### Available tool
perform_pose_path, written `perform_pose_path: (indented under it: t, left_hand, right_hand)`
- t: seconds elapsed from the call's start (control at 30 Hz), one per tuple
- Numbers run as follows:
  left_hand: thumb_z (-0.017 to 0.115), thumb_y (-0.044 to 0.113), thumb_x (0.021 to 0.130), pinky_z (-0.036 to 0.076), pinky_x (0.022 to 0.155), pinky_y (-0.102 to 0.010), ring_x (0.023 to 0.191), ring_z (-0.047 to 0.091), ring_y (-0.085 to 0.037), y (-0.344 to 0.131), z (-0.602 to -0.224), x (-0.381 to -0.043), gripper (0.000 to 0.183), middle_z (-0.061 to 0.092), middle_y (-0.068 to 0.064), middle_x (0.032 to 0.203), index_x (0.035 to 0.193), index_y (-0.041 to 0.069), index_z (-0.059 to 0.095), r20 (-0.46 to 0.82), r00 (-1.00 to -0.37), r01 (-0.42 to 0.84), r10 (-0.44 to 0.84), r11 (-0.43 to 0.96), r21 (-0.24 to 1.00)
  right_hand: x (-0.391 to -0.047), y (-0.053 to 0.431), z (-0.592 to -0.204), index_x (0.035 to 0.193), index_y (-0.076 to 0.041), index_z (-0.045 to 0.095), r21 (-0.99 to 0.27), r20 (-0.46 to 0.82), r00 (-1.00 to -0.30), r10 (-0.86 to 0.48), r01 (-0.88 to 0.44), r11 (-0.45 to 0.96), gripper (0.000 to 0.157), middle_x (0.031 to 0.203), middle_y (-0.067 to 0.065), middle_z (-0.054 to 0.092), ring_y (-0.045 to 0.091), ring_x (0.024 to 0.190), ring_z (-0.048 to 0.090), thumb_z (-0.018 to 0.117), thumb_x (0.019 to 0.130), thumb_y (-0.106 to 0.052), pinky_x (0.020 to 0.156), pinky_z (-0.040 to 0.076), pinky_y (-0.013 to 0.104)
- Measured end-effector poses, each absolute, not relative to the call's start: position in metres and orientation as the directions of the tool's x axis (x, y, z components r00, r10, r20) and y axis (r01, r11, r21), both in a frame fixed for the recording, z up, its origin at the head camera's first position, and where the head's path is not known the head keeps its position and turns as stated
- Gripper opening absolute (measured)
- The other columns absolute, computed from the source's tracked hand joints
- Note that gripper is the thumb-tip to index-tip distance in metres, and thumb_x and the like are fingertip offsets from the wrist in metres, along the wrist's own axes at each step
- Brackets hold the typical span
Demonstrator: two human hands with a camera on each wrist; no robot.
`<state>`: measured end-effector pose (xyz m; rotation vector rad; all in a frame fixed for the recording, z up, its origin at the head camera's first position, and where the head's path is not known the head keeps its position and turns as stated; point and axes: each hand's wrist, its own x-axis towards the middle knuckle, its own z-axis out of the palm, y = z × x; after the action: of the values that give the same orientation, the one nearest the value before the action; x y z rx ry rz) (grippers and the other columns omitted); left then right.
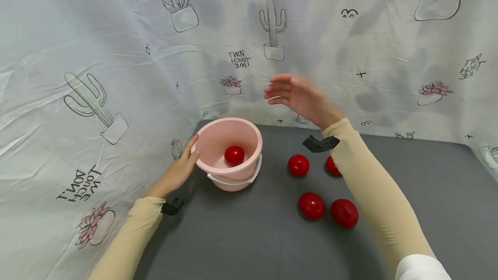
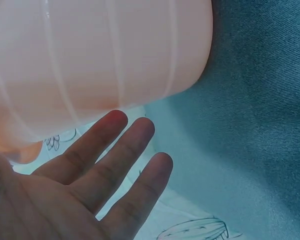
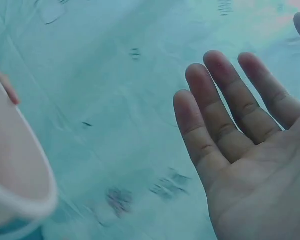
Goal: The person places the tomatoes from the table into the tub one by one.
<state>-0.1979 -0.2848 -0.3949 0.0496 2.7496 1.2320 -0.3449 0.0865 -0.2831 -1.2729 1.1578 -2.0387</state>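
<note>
A pink bucket (image 1: 206, 141) with a white handle stands on the grey tabletop. One shiny red round object (image 1: 234, 155), tomato-like, lies inside it. My left hand (image 1: 180, 172) holds the bucket's left rim, its thumb at the edge. In the left wrist view three of that hand's fingers (image 2: 132, 145) stretch out straight beside the bucket wall (image 2: 100, 55). My right hand (image 1: 297, 96) is raised in the air, to the right of the bucket and above the table. Its fingers are extended, and the palm (image 3: 260, 185) holds nothing in the right wrist view.
Several more red round objects lie right of the bucket: one (image 1: 298, 165) behind, two (image 1: 312, 205) nearer, and another (image 1: 332, 166) partly hidden by my right forearm. A white curtain (image 1: 319, 33) with plant drawings hangs behind and along the left side of the grey table (image 1: 249, 237).
</note>
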Motion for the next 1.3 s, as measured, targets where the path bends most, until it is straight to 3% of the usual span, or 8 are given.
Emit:
perform_pose_path:
  t: [0.17,0.33,0.6,0.73,0.83,0.97,1.1,1.3]
  left_hand:
    - [0.027,0.048,0.110,0.036,0.112,-0.066,0.137,0.051,-0.045,-0.287,-0.391,-0.194,0.061,0.017,-0.019,0.169,0.161,0.044,-0.006,-0.106,-0.992,-0.033,0.068,0.672,0.740]
    - [0.027,0.047,0.110,0.037,0.112,-0.066,0.137,0.051,-0.045,-0.286,-0.388,-0.194,0.061,0.015,-0.019,0.169,0.161,0.044,-0.007,-0.106,-0.991,-0.026,0.077,0.676,0.737]
    - [0.026,0.047,0.110,0.035,0.113,-0.066,0.137,0.049,-0.045,-0.282,-0.395,-0.202,0.061,0.012,-0.017,0.170,0.161,0.043,-0.008,-0.117,-0.988,-0.022,0.098,0.667,0.744]
    - [0.026,0.050,0.110,0.040,0.109,-0.065,0.129,0.057,-0.041,-0.284,-0.394,-0.200,0.061,0.024,-0.019,0.166,0.159,0.047,-0.009,-0.142,-0.985,-0.042,0.095,0.673,0.738]
    - [0.027,0.052,0.109,0.042,0.107,-0.063,0.120,0.063,-0.036,-0.284,-0.392,-0.201,0.061,0.031,-0.019,0.162,0.159,0.049,-0.009,-0.160,-0.982,-0.056,0.097,0.665,0.745]
    - [0.028,0.052,0.109,0.042,0.107,-0.064,0.119,0.064,-0.036,-0.281,-0.390,-0.203,0.063,0.038,-0.022,0.157,0.159,0.047,-0.010,-0.174,-0.979,-0.060,0.108,0.662,0.747]
    - [0.027,0.052,0.109,0.045,0.104,-0.064,0.120,0.064,-0.038,-0.281,-0.389,-0.201,0.064,0.048,-0.026,0.149,0.160,0.045,-0.011,-0.186,-0.977,-0.065,0.108,0.676,0.734]
    - [0.027,0.049,0.110,0.047,0.102,-0.062,0.116,0.066,-0.036,-0.279,-0.387,-0.198,0.064,0.044,-0.027,0.151,0.162,0.040,-0.010,-0.171,-0.980,-0.058,0.105,0.668,0.742]
  right_hand:
    - [-0.320,0.155,-0.299,0.137,0.004,0.055,-0.764,0.615,-0.423,-0.666,-0.110,-0.635,0.042,0.131,0.016,0.065,0.029,0.126,0.059,0.031,0.106,-0.012,0.111,0.044,0.043]
    - [-0.282,0.217,-0.331,0.140,0.012,0.047,-0.739,0.654,-0.449,-0.609,-0.204,-0.642,0.050,0.139,0.022,0.059,0.033,0.132,0.055,0.017,0.103,-0.004,0.115,0.040,0.040]
    - [-0.224,0.277,-0.397,0.143,0.021,0.036,-0.810,0.572,-0.642,-0.511,-0.343,-0.475,0.050,0.147,0.023,0.052,0.030,0.138,0.051,0.011,0.101,0.010,0.116,0.041,0.032]
    - [-0.206,0.286,-0.430,0.144,0.021,0.033,-0.869,0.478,-0.719,-0.505,-0.306,-0.388,0.047,0.148,0.019,0.053,0.024,0.138,0.052,0.013,0.103,0.011,0.114,0.043,0.028]
    - [-0.193,0.288,-0.450,0.145,0.016,0.037,-0.932,0.361,-0.801,-0.478,-0.296,-0.209,0.043,0.145,0.010,0.057,0.016,0.135,0.055,0.022,0.106,0.008,0.110,0.044,0.021]
    - [-0.182,0.287,-0.474,0.147,0.011,0.037,-0.960,0.262,-0.855,-0.447,-0.278,-0.031,0.042,0.144,0.001,0.058,0.008,0.133,0.056,0.032,0.106,0.003,0.106,0.044,0.016]
    - [-0.180,0.285,-0.492,0.147,0.016,0.032,-0.960,0.272,-0.848,-0.454,-0.270,-0.071,0.044,0.148,0.007,0.054,0.008,0.135,0.053,0.029,0.105,0.003,0.107,0.044,0.018]
    - [-0.178,0.281,-0.506,0.150,0.009,0.035,-0.973,0.222,-0.862,-0.456,-0.223,-0.052,0.044,0.152,0.012,0.049,0.004,0.137,0.049,0.029,0.107,0.000,0.106,0.042,0.015]
